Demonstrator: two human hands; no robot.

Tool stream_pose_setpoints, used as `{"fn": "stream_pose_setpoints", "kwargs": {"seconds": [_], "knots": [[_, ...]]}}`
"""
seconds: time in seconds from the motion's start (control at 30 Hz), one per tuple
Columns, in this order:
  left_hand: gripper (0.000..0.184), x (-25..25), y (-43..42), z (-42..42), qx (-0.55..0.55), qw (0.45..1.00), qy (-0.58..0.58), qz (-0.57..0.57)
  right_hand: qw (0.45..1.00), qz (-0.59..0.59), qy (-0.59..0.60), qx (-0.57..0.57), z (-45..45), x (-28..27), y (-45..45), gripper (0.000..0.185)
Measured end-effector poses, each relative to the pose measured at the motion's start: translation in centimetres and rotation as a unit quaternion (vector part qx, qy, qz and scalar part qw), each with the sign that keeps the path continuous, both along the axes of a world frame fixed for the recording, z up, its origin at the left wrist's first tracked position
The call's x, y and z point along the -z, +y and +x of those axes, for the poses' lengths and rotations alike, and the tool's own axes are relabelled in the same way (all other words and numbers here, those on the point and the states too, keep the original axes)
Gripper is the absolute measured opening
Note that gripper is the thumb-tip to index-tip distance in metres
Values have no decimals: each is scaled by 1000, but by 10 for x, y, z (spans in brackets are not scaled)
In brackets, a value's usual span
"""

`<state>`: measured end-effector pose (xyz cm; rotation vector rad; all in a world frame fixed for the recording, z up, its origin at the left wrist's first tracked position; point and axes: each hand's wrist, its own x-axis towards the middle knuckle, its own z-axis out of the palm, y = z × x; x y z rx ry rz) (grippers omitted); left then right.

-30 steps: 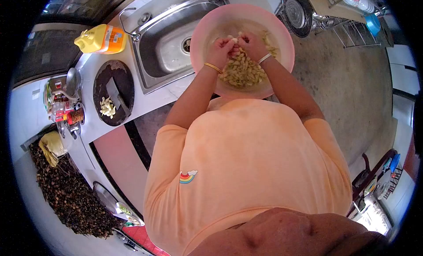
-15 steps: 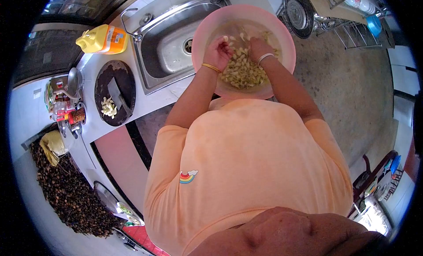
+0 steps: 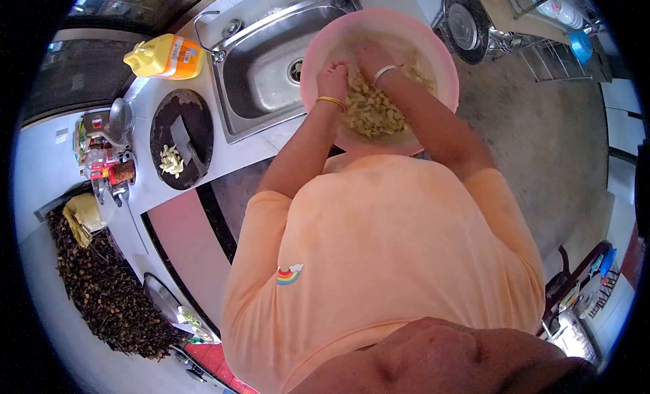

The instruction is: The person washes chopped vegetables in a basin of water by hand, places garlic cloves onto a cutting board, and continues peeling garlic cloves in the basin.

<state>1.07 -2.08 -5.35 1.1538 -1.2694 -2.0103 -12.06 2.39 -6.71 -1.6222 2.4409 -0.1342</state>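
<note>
A large pink basin [image 3: 447,89] holds cloudy water and many pale yellow-green cut vegetable pieces [image 3: 376,113], whose exact kind I cannot make out. My left hand [image 3: 333,79], with a gold bangle at the wrist, is over the left inside of the basin. Its fingers are curled closed, and whatever may be in them is hidden. My right hand [image 3: 374,60], wearing a silver bangle, reaches down into the water towards the far side of the basin. Its fingers point away and do not show clearly.
Beside the basin is a steel sink [image 3: 264,75]. To its left, a round dark chopping board [image 3: 162,116] bears a cleaver [image 3: 181,138] and pale cut pieces [image 3: 171,161]. A yellow jug [image 3: 162,56] stands behind; seasoning bottles [image 3: 105,160] line the far left.
My right hand has shifted left and farther away through the water. My left hand, earlier with fingers partly raised around a pale piece, is now curled closed. The view has shifted slightly.
</note>
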Motion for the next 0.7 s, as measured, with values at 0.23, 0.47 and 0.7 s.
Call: {"fn": "stream_pose_setpoints", "kwargs": {"seconds": [0.23, 0.47, 0.7], "knots": [[24, -3, 8, 6, 53, 922, -196, -328, 996, -90, 12, -9, 2, 27, 11, 33], [27, 7, 2, 7, 148, 879, -316, -326, 971, -148, -181, -43, -16, -11, 31, 38], [22, -12, 13, 3, 100, 992, -65, -28, 854, -249, -449, 87, -5, -19, 55, 27]]}}
